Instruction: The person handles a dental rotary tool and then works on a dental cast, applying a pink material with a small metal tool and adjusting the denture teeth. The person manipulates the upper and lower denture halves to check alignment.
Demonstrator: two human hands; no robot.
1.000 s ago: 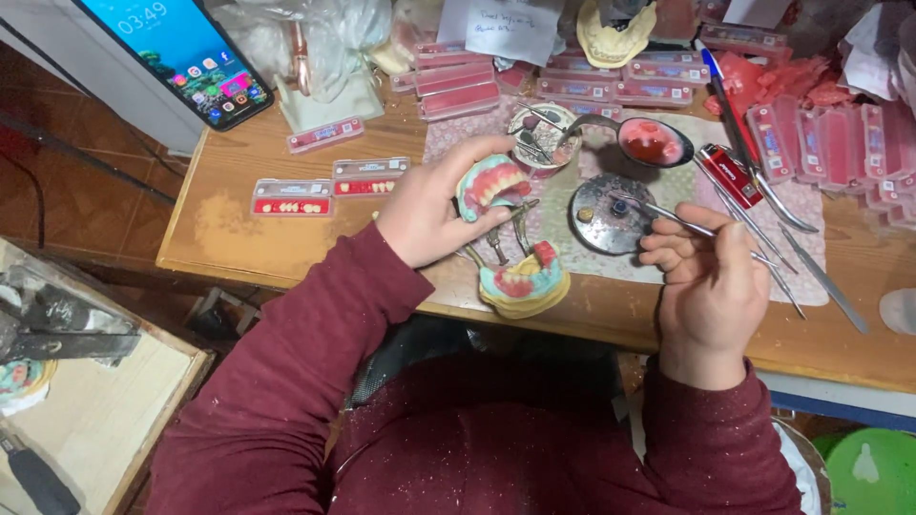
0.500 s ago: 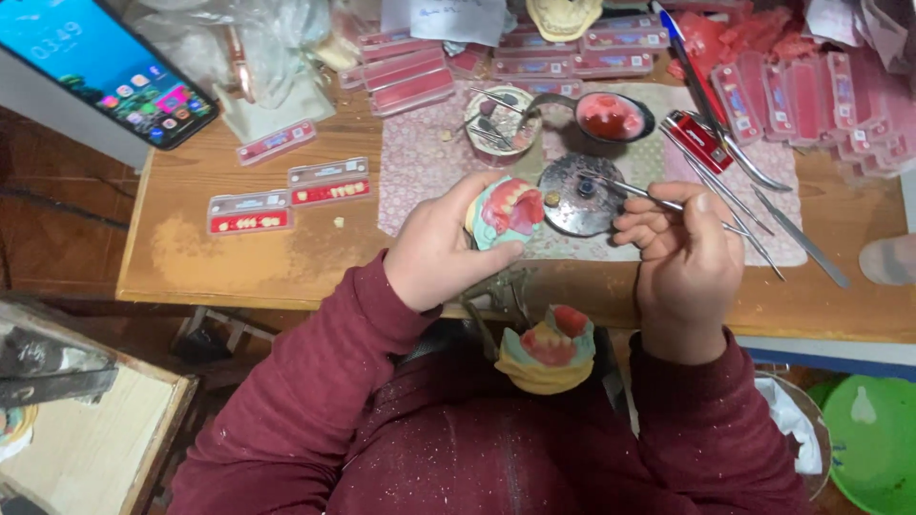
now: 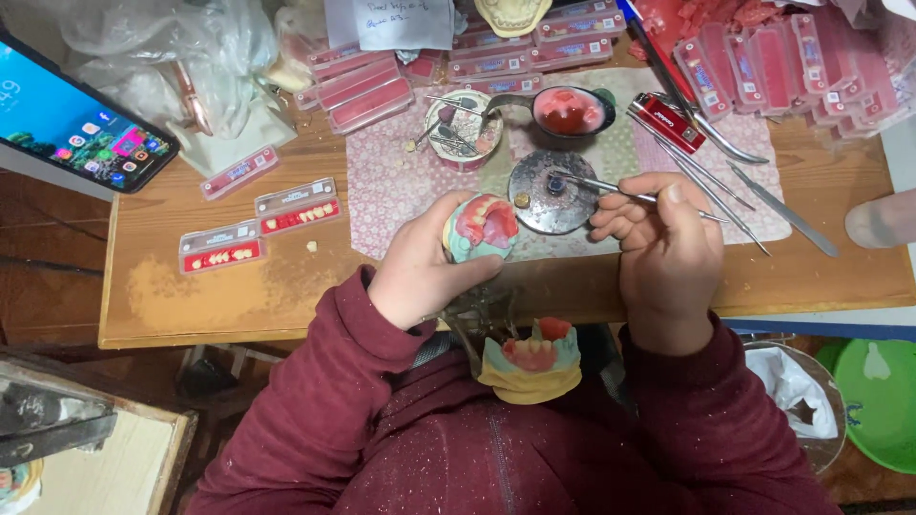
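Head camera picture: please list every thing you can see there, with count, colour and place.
Wooden table: one, brown, across the middle.
Smartphone with lit screen: one, black, upper left.
Flat cards of false teeth: three, red and clear, left on table.
Round metal dish: one, grey, on patterned cloth.
Small bowl of pink wax: one, dark, top centre.
Plaster jaw model with teeth: one, yellow-green, over the lap.
Denture model with pink wax: one, held in left hand.
Thin metal tool: one, silver, in right hand, tip at dish.
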